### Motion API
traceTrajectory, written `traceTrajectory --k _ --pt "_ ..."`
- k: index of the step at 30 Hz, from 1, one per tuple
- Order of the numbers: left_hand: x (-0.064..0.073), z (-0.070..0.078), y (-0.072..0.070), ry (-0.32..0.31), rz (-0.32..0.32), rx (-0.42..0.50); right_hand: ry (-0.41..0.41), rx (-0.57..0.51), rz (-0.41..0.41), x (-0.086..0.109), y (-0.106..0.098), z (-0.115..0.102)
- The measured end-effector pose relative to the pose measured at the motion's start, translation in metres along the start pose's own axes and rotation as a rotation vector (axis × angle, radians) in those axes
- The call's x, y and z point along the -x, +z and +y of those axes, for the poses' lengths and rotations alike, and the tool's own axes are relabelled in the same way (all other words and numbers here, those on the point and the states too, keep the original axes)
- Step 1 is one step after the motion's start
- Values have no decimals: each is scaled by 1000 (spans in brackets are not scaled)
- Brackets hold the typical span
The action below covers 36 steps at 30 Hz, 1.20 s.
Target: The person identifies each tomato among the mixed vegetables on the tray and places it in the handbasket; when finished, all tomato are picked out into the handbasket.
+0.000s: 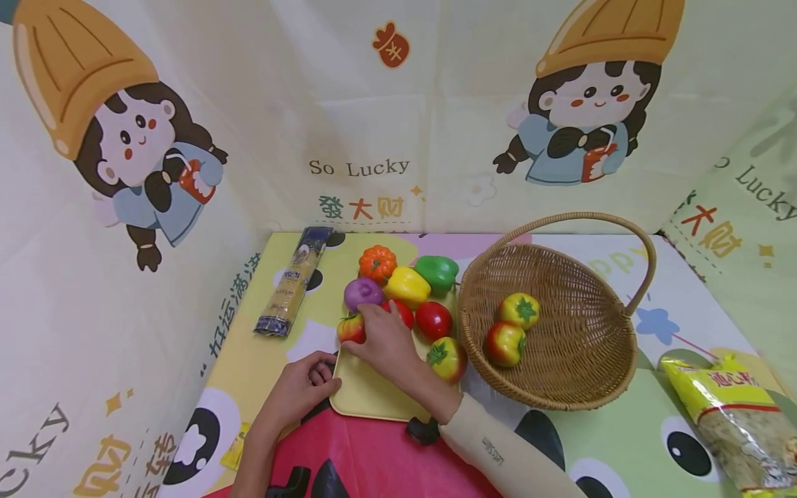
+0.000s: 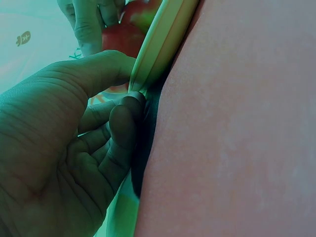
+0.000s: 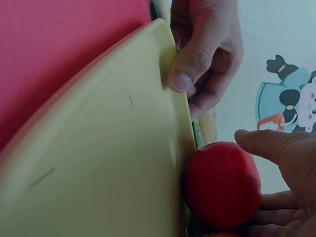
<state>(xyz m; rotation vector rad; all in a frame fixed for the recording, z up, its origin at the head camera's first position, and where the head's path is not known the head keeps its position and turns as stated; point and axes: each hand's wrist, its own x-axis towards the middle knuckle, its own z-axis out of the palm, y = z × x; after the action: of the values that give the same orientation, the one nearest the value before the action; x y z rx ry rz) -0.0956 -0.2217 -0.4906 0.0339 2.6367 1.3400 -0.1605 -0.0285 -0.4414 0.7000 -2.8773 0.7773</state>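
A pale yellow tray point(image 1: 373, 401) holds several toy fruits and vegetables. My left hand point(image 1: 299, 387) pinches its near left corner; the left wrist view shows the thumb above the rim point(image 2: 158, 47) and curled fingers below. Over the tray's left side, my right hand point(image 1: 389, 342) grips a red-and-yellow toy fruit point(image 1: 351, 328). In the right wrist view that fruit point(image 3: 222, 185) sits between thumb and fingers, at the tray's edge. Around it are a purple onion point(image 1: 363, 295), an orange pumpkin point(image 1: 377, 263), yellow point(image 1: 407, 287) and green bell peppers point(image 1: 437, 274), and red tomatoes point(image 1: 434, 320), one partly hidden by the hand.
Right of the tray, a wicker basket point(image 1: 579, 346) with a tall handle holds two red-and-yellow fruits point(image 1: 506, 344). Another such fruit point(image 1: 447, 360) lies at the tray's right side. A pasta packet point(image 1: 292, 283) lies at left; a yellow-topped bag point(image 1: 728, 415) lies at far right.
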Motion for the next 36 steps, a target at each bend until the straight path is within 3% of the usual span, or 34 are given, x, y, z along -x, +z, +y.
traceTrajectory --k 9,17,29,36 --pt "1 1 -1 6 -6 10 -28 68 8 1 5 -1" --pt "1 2 0 -2 -5 4 -12 50 -8 1 4 0" --pt "1 4 -2 11 -10 14 41 -172 -35 4 -19 -4" --pt "0 0 0 29 -1 -5 -3 -264 29 9 -32 -4"
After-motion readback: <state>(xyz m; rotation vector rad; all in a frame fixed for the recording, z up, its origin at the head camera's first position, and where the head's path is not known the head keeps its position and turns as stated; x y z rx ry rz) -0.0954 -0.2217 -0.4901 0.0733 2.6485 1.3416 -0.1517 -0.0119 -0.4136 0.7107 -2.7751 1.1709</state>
